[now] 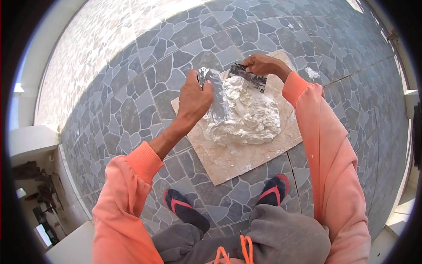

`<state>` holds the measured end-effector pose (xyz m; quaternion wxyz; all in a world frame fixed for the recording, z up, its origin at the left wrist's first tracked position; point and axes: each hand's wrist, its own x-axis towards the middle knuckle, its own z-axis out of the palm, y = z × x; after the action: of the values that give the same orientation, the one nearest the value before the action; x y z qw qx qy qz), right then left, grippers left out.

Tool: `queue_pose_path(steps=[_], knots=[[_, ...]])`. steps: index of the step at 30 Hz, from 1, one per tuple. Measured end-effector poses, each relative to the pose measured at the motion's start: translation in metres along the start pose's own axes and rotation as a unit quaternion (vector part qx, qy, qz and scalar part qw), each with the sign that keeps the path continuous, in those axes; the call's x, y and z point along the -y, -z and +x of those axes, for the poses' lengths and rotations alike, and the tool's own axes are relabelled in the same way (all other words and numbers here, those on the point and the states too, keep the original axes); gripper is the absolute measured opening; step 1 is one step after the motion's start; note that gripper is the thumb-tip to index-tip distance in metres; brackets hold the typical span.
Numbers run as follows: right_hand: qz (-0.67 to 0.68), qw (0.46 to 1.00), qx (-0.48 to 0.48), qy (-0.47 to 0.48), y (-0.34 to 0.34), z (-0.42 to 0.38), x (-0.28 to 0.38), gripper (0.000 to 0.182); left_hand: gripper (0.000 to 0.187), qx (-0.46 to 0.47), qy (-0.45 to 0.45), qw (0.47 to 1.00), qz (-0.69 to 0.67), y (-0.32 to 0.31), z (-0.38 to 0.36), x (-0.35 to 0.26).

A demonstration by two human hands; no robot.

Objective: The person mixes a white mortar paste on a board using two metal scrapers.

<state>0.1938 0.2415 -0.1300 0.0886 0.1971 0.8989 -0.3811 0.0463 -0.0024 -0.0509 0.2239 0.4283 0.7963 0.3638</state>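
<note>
Two putty knives are meeting over a mound of white plaster (248,115), which is sitting on a beige marble tile (246,160) laid flat on the stone-patterned floor (132,101). The left hand (194,99) is gripping the wider putty knife (215,97) near its top, fingers (206,90) wrapped closed around it, and the blade is running down and slightly to the right, its long axis pointing back toward the person, with its lower end pressing into the near-left flank of the mound. The right hand (263,65) is pinching the second putty knife (247,78) at the far side, fingers closed on its upper edge, and that blade is lying crosswise, its long axis slanting from upper left to lower right along the far rim of the plaster. The two blades are nearly touching at their upper ends (whether they are in actual contact cannot be told), so the mound is lying just below and between both hands, a little nearer the left blade's tip. Both forearms are reaching forward from orange sleeves (132,185), the left wrist bending downward, the right arm (325,145) coming in along the tile's right side with the elbow bent. Red-strapped flip-flops (272,191) are standing just beside the tile's near edge.
</note>
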Motion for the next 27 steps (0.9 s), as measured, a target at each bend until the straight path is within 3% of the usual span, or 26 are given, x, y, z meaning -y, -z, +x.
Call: queue_pose_path(steps=[6,12,13,16,18,20,22,27], knots=[[-0.120,0.992,-0.034,0.001,-0.003,-0.061,0.066,0.030,0.027,-0.004,0.015,1.000,0.011,0.020,0.002,0.000],[-0.270,0.953,-0.077,0.117,-0.067,-0.139,0.103,0.011,0.026,-0.020,0.007,0.999,0.024,0.035,0.008,0.010],[-0.306,0.945,-0.063,0.102,-0.072,-0.147,0.111,0.010,0.026,-0.026,0.004,0.999,0.019,0.034,0.008,0.011],[-0.275,0.944,-0.147,0.104,-0.063,-0.155,0.105,0.014,0.027,-0.022,-0.008,0.999,0.028,0.034,0.009,0.013],[-0.226,0.961,-0.156,0.024,-0.039,-0.151,0.098,0.028,0.027,0.000,0.014,1.000,0.025,0.036,0.007,0.011],[-0.151,0.962,-0.225,-0.040,-0.018,-0.142,0.083,0.031,0.027,0.010,0.026,0.999,0.031,0.038,0.009,0.008],[-0.090,0.969,-0.183,-0.136,0.007,-0.123,0.061,0.028,0.027,0.009,0.029,0.998,0.048,0.040,0.008,0.006],[-0.105,0.973,-0.175,-0.110,0.023,-0.055,-0.032,0.032,0.027,-0.007,0.006,1.000,0.019,0.045,0.003,0.002]])
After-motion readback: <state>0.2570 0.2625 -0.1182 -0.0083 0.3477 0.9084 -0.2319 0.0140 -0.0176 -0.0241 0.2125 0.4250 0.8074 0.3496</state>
